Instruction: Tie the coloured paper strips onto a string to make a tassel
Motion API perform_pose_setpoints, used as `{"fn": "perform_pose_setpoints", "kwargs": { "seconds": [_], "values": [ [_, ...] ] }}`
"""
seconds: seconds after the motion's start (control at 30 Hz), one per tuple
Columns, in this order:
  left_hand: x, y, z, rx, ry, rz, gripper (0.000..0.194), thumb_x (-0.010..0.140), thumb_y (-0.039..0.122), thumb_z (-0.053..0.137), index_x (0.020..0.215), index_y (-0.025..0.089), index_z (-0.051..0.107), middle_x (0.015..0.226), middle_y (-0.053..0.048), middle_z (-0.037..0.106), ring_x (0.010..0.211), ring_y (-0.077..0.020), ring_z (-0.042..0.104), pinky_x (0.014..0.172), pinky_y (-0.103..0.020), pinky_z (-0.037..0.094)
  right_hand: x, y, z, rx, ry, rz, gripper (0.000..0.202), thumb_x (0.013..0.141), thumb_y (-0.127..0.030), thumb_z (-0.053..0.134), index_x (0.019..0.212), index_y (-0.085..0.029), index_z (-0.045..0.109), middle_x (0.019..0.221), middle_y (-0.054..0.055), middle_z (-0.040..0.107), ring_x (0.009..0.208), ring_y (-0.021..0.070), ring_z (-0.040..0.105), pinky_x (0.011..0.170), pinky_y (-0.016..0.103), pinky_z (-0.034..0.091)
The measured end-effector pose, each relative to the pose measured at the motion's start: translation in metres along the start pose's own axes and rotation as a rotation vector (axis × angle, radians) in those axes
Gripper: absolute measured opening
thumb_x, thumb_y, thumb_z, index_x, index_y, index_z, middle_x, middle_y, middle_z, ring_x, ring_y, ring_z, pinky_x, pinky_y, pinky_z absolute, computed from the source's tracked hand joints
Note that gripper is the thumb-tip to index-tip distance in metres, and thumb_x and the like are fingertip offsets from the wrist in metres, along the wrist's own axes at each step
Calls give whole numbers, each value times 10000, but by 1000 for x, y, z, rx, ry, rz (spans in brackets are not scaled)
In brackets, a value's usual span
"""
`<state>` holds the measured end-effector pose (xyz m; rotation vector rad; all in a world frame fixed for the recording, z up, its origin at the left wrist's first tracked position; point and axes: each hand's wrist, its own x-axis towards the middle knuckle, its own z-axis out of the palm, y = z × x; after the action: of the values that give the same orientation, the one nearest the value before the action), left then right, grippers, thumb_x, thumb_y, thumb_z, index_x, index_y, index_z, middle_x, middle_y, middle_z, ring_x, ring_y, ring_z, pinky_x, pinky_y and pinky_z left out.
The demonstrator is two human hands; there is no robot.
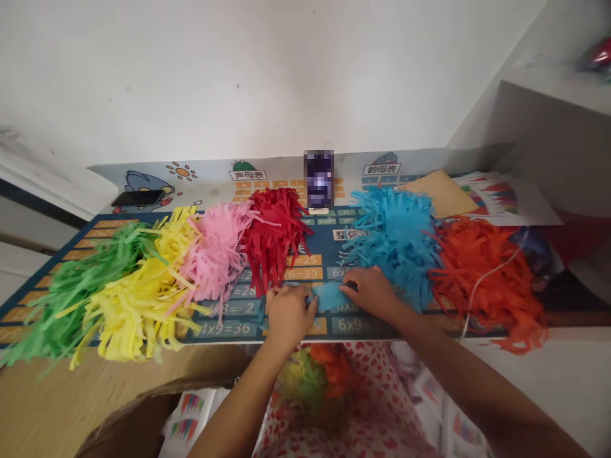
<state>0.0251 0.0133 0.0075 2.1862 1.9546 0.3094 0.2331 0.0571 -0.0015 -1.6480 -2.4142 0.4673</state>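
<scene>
Lap holds a blurred multicoloured tissue bundle point(315, 375); above it, on the multiplication-table mat point(224, 328), a blue tissue strip point(330, 296) lies between left hand point(290, 312) and right hand point(373, 292), fingers half-curled at its ends; pinched or merely pressed, cannot tell. Best handled with light, even tension, kept flat; loose fringes of the red pompom point(274, 232) and blue pompom point(398, 235) just beyond could snag.

Strip point(329, 296) on mat point(224, 329) — tassels point(274, 232) left and right.
</scene>
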Motion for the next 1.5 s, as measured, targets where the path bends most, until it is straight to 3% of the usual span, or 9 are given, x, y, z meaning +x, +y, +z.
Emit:
{"fn": "perform_pose_setpoints", "kwargs": {
  "seconds": [0.33, 0.67, 0.77, 0.83, 0.93, 1.0, 1.1, 1.23, 1.5],
  "values": [
    [8, 5, -9, 82, -118, -26, 267, 887, 399, 530, 952, 243, 737, 879, -77, 756, 921, -276, 655, 807, -400, 307, 2, 1, 3, 31, 19, 56, 220, 913, -348, 596, 784, -192, 683, 854, 36, 723, 817, 189, 616, 742, 309, 307],
    [9, 3, -4, 98, -108, -26, 270, 893, 409, 540, 947, 238, 740, 856, -86, 752, 906, -284, 666, 805, -417, 333, 6, 3, 9, -5, 34, 82, 232, 907, -373, 601, 773, -201, 678, 835, 17, 714, 805, 184, 613, 745, 313, 296],
    [6, 2, -2, 85, -47, -21, 236, 883, 394, 582, 984, 228, 716, 871, -75, 745, 885, -277, 656, 812, -423, 349, 6, 2, 11, -11, 39, 87, 219, 897, -369, 613, 774, -198, 672, 823, 24, 713, 788, 184, 606, 738, 316, 292],
    [3, 1, -1, 106, 69, 30, 247, 865, 366, 625, 1051, 215, 687, 1005, -92, 730, 958, -290, 625, 843, -438, 353, 7, 2, 11, 3, 53, 89, 186, 891, -350, 619, 793, -199, 668, 828, 26, 716, 783, 186, 604, 738, 318, 292],
    [4, -3, 2, 178, 241, 250, 232, 881, 287, 626, 1105, 232, 660, 1210, -96, 663, 1113, -299, 538, 931, -456, 329, 5, 3, 8, -34, 162, 91, 121, 886, -305, 616, 863, -197, 664, 882, 47, 712, 822, 206, 600, 749, 328, 296],
    [7, -6, 4, 224, 220, 457, 133, 922, 244, 575, 1016, 241, 669, 1137, -65, 682, 1078, -258, 535, 954, -441, 322, 1, 5, 2, -117, 300, 75, 111, 881, -275, 614, 919, -184, 664, 948, 82, 702, 881, 233, 590, 785, 350, 303],
    [12, -9, 3, 298, 79, 667, 156, 963, 231, 513, 889, 215, 649, 927, -34, 687, 941, -213, 548, 922, -417, 347, -12, 6, -9, -191, 420, -117, 123, 887, -218, 587, 977, -196, 668, 1073, 96, 688, 994, 248, 569, 908, 404, 287],
    [12, -6, -1, 346, 30, 726, 144, 958, 219, 521, 885, 179, 639, 893, -40, 675, 952, -217, 556, 952, -430, 353, -28, 5, -12, -218, 209, -556, 112, 884, -173, 562, 870, -211, 667, 951, 44, 704, 952, 204, 571, 998, 441, 248],
    [-12, 12, -5, 243, 89, 550, 165, 869, 298, 578, 853, 165, 675, 884, -101, 693, 1068, -294, 566, 1139, -601, 184, -27, 10, 6, -305, 236, -621, 195, 909, -141, 533, 769, -172, 664, 749, 46, 666, 784, 183, 547, 970, 435, 275]
  ]
}}
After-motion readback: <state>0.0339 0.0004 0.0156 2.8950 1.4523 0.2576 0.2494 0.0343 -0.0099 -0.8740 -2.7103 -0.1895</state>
